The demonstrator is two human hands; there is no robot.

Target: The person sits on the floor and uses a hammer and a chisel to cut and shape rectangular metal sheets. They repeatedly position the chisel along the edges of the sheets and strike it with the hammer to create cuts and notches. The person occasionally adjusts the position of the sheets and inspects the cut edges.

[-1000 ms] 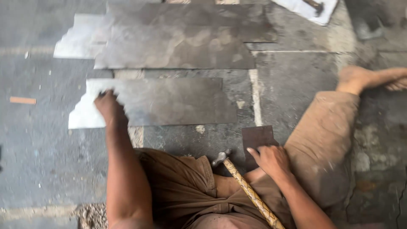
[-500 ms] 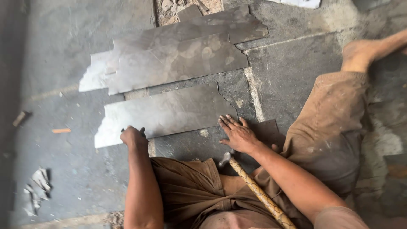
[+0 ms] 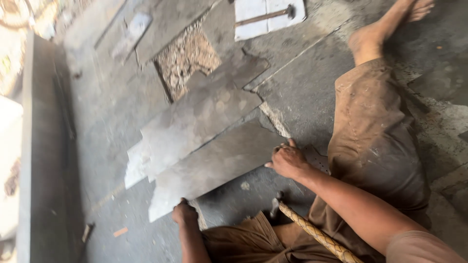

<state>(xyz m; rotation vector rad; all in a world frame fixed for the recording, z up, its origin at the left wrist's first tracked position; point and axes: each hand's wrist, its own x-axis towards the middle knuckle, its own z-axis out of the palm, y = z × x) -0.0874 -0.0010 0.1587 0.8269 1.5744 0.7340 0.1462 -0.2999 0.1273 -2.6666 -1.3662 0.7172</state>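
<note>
I see a grey concrete floor [image 3: 312,92], stained and cracked along straight seams. Two long grey metal sheets lie flat on it — the nearer sheet [image 3: 214,168] just beside the farther sheet [image 3: 195,124], their edges overlapping. Beyond them a square patch of rubble [image 3: 187,56] breaks the surface. A white tile [image 3: 253,12] lies at the far edge — a hammer [image 3: 265,15] rests on it. A small orange scrap [image 3: 120,232] lies near me.

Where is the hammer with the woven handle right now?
In the head view, the hammer lies at bottom centre across the person's lap, its head just below the right hand that grips the near metal sheet.
</note>
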